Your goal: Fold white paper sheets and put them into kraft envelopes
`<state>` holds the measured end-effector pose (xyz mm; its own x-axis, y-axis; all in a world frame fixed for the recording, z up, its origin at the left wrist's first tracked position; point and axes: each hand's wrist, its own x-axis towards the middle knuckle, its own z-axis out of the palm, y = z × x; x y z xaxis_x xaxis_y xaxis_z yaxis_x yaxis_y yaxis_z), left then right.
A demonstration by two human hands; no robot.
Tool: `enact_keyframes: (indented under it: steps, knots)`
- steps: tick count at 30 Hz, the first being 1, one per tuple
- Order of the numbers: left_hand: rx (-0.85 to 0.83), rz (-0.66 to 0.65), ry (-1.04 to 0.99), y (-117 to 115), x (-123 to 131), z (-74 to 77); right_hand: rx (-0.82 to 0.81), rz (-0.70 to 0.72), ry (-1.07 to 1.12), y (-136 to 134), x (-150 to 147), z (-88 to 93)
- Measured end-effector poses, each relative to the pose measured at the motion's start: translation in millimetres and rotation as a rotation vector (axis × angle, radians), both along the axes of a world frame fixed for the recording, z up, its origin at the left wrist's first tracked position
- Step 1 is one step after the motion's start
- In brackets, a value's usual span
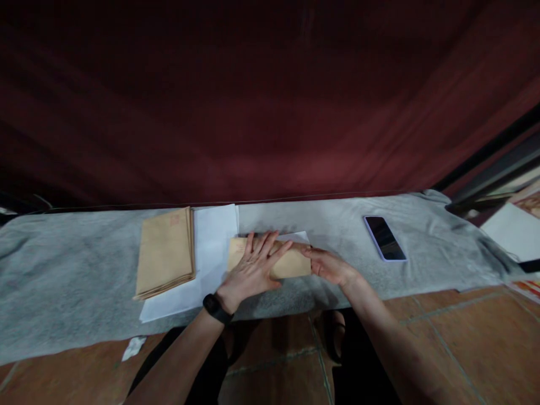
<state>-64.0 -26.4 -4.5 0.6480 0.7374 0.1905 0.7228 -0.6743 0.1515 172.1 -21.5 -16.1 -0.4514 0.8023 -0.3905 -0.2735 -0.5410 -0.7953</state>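
Note:
A brown paper envelope [295, 265] lies in front of me on the grey cloth. My left hand [253, 264], with a black band on its wrist, rests flat across it with the fingers spread. At the envelope's right end, my right hand [327, 265] has its fingers closed around the edge; the fingertips are partly hidden. White paper [300, 237] shows past the envelope's far edge; whether it is inside or underneath I cannot tell. To the left, a stack of brown envelopes [165, 250] lies partly on white paper sheets [215, 239].
A phone [386, 239] in a light purple case lies to the right on the grey cloth [337, 222]. Behind the cloth hangs a dark red curtain [270, 124]. Crumpled white tissue [134, 347] lies on the tiled floor [468, 337] by the cloth's near edge.

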Motion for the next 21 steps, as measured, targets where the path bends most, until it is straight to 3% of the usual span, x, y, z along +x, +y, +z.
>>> enact_keyframes:
  steps: [11,15,18,21]
  knots:
    - [-0.08,-0.046,-0.061,5.4,-14.0,1.2,-0.062,0.12,0.03,0.8,9.8,7.2]
    - [-0.075,-0.019,-0.033,5.0,-14.8,6.0,-0.036,0.036,0.04,4.5,14.5,2.9]
    - [-0.064,0.012,-0.015,5.4,-16.2,8.5,0.021,0.027,-0.034,6.7,12.0,-4.0]
    - [-0.063,0.011,0.009,4.1,-15.3,9.2,0.147,0.114,-0.25,3.8,6.5,-9.4]
